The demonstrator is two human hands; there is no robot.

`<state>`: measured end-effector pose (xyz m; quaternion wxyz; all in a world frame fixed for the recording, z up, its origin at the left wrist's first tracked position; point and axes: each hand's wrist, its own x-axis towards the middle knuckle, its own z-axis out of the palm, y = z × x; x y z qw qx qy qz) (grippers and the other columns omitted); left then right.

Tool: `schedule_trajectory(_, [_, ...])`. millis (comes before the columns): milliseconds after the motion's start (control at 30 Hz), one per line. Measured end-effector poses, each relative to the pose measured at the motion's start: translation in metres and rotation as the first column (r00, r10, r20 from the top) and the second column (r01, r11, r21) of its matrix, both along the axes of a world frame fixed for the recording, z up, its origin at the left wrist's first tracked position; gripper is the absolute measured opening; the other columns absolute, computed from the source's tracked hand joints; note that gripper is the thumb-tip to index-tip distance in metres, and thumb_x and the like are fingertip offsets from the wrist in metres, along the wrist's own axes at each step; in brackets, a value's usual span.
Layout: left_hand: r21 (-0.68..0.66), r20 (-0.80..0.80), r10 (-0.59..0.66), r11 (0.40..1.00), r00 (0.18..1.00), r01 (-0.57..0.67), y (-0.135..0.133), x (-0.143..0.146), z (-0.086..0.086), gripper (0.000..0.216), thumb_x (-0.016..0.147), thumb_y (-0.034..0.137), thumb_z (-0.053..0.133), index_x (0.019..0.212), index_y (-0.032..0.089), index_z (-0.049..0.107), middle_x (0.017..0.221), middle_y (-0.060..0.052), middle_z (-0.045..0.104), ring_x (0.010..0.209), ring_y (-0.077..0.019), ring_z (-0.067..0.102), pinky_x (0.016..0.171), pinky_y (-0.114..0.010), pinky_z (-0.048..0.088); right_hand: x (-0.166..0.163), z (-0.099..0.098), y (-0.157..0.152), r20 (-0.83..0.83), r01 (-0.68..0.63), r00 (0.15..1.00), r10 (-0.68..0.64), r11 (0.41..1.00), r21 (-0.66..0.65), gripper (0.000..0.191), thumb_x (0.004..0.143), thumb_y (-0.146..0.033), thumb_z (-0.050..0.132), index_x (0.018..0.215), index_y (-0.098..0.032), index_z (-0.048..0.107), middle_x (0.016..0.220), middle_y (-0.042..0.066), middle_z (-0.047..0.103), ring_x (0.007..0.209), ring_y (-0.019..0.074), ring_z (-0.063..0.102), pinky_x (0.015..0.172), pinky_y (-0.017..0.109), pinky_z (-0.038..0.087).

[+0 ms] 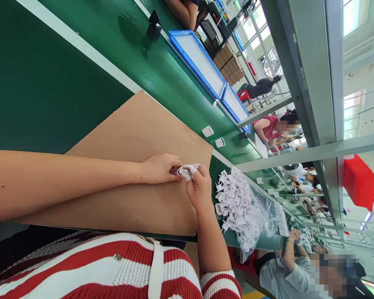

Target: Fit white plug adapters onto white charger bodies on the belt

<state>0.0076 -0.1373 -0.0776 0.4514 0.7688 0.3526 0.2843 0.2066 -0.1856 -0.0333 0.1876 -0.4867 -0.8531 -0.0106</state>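
My left hand (160,168) reaches in from the left over a brown cardboard sheet (134,133) that lies on the green belt (50,83). My right hand (201,189) comes up from the bottom and meets it at the sheet's right edge. Both hands pinch one small white plug part (187,171) between the fingertips, and some fingers wear white finger covers. Just right of the hands, a pile of several white plug parts (235,201) rests on a clear plastic bag (262,220).
Two blue trays (199,62) sit further along the belt, with a black object (153,25) beside them. Two small white pieces (207,131) lie past the cardboard. Other people sit along the line at right. A red bin (360,180) hangs on the metal frame.
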Motion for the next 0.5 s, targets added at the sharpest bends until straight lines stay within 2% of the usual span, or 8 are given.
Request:
schedule_trajectory(133, [0.0,0.006,0.005,1.0,1.0,-0.005,-0.0002,-0.0006,0.0,0.038,0.082,0.055,0.062,0.071,0.018,0.059,0.082,-0.007,0.062,0.071,-0.0209,0.058,0.065,-0.032,0.039,-0.0003,-0.0013,-0.0003,-0.009,-0.006,1.0,0.007,0.999,0.038,0.032,0.088,-0.004,0.053,0.107,-0.021,0.073,0.095,0.007,0.063,0.092,0.0226,0.058,0.08,0.034,0.049])
schedule_trajectory(333, [-0.002,0.0,0.015,1.0,1.0,-0.015,-0.0008,-0.0019,0.001,0.036,0.082,0.053,0.063,0.071,0.019,0.058,0.082,-0.007,0.063,0.072,-0.0213,0.059,0.065,-0.032,0.039,-0.0043,0.0029,-0.0003,0.024,0.021,1.0,-0.02,0.999,-0.047,0.028,0.085,-0.002,0.055,0.098,-0.021,0.071,0.095,0.007,0.062,0.092,0.0235,0.056,0.081,0.035,0.048])
schedule_trajectory(500, [-0.012,-0.015,0.009,1.0,1.0,-0.009,-0.0018,-0.0003,0.0039,0.035,0.081,0.052,0.061,0.071,0.019,0.058,0.081,-0.007,0.062,0.073,-0.0213,0.058,0.065,-0.032,0.039,-0.0068,0.0069,0.0017,0.05,0.029,0.998,-0.026,0.997,-0.067,0.03,0.081,0.0,0.055,0.094,-0.022,0.071,0.09,0.006,0.061,0.09,0.0227,0.057,0.077,0.033,0.048])
